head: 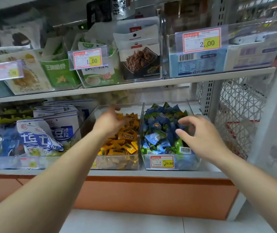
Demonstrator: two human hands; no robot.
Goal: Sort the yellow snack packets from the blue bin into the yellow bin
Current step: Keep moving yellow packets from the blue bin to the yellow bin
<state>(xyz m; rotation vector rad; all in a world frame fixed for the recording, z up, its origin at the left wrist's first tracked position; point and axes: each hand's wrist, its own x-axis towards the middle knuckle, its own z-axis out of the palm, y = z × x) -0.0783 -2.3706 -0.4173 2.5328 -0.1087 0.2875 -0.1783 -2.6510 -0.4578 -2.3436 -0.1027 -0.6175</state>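
Note:
Two clear bins stand side by side on the lower shelf. The yellow bin (117, 163) holds a heap of yellow snack packets (125, 136). The blue bin (187, 163), to its right, is full of blue and green packets (159, 125). My left hand (111, 120) hovers over the back of the yellow bin, blurred, fingers loosely spread; I cannot tell whether it holds a packet. My right hand (201, 133) hangs over the right side of the blue bin, fingers curved downward and apart, touching nothing I can see.
Large blue-and-white snack bags (40, 137) fill the shelf left of the bins. The upper shelf (134, 84) overhangs the bins and carries boxes with price tags. A white wire basket (240, 115) stands to the right. A price label (162, 162) is on the blue bin's front.

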